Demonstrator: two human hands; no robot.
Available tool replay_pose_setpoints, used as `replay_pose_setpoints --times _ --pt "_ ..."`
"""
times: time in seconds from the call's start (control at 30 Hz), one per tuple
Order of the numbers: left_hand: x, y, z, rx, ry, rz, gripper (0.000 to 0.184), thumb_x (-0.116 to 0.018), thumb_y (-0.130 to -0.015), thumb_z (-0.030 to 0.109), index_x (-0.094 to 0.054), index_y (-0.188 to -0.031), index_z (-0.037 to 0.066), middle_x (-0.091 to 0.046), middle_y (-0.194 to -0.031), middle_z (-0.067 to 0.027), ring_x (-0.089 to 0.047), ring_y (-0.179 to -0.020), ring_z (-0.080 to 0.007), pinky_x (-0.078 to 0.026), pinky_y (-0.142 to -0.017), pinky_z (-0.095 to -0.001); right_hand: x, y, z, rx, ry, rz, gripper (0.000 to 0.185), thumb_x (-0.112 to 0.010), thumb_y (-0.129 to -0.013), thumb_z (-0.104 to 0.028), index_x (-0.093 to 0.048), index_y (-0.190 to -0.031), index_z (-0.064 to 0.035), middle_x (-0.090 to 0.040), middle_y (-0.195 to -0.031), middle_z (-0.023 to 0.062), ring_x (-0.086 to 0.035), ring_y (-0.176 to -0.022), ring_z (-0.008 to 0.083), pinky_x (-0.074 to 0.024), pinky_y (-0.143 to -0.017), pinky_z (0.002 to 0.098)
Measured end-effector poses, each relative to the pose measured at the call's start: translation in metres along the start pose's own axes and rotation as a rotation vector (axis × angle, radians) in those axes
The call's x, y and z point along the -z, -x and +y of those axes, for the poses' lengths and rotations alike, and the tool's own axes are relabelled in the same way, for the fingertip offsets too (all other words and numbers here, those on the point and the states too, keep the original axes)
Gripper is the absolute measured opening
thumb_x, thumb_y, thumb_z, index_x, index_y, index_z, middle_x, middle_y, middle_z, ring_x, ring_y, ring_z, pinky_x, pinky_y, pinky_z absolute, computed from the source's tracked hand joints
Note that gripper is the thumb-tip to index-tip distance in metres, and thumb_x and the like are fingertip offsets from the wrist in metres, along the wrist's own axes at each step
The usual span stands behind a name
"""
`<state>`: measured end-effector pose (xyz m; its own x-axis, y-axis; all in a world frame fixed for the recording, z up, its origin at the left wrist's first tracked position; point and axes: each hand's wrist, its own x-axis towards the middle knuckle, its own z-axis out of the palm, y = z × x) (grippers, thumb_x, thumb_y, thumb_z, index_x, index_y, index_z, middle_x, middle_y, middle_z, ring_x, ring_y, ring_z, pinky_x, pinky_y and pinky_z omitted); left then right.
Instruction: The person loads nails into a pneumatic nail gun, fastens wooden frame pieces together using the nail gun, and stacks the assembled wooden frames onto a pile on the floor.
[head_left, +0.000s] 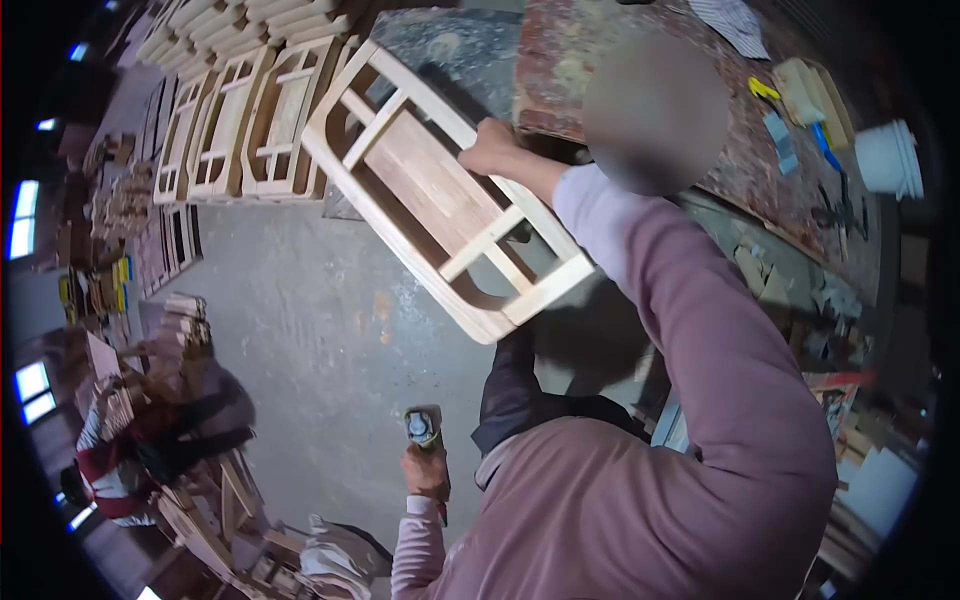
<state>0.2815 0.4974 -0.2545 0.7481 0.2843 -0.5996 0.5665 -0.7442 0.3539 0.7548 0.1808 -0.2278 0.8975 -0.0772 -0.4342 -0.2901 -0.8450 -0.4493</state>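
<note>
Closed on its edge, the right hand holds a pale, round-cornered wooden frame aslant at upper centre; lower centre, the left hand wraps a round-headed tool.

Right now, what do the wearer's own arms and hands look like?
Left hand and right hand: no gloves visible. Right sleeve: long, muted mauve, wrinkled, turning pale lilac toward the wrist. Left sleeve: pale lilac near the wrist. No cables or markings I can make out.
</note>
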Motion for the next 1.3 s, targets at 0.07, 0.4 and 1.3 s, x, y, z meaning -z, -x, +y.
replay_pose_setpoints --times 0.07,0.4,1.3 --pt "-0.004 0.013 -0.014 0.099 0.051 -0.032 0.026 -0.068 -0.073 0.016 -0.066 -0.088 -0.006 -0.069 -0.074 -0.0222 -0.064 -0.062 -0.042 -0.051 -0.058 -0.0439 -0.024 -0.037 -0.013 -0.116 -0.065 0.009 0.043 -0.066 -0.073 -0.017 -0.068 -0.108 0.0081 -0.068 -0.107 0.0266 -0.069 -0.089 0.0397 -0.0569 -0.079 0.0407" --pt "-0.031 0.017 -0.003 0.061 0.246 -0.054 0.019 -0.066 -0.073 0.011 -0.068 -0.086 -0.002 -0.064 -0.062 -0.01 -0.055 -0.046 -0.0193 -0.043 -0.044 -0.0327 -0.061 -0.07 0.011 -0.151 -0.156 0.213 0.03 -0.067 -0.073 -0.016 -0.072 -0.096 0.0028 -0.072 -0.088 0.0185 -0.07 -0.077 0.0366 -0.0572 -0.071 0.0414" --pt "-0.109 0.088 0.149 -1.022 -0.518 -0.364 0.028 -0.071 -0.073 0.011 -0.068 -0.098 0.0 -0.072 -0.083 -0.0157 -0.067 -0.068 -0.0314 -0.053 -0.063 -0.0379 -0.043 0.89 0.646 -1.111 -0.218 0.767 0.04 -0.06 -0.084 -0.022 -0.065 -0.118 -0.0019 -0.068 -0.111 0.0161 -0.063 -0.093 0.0368 -0.0512 -0.087 0.0403"
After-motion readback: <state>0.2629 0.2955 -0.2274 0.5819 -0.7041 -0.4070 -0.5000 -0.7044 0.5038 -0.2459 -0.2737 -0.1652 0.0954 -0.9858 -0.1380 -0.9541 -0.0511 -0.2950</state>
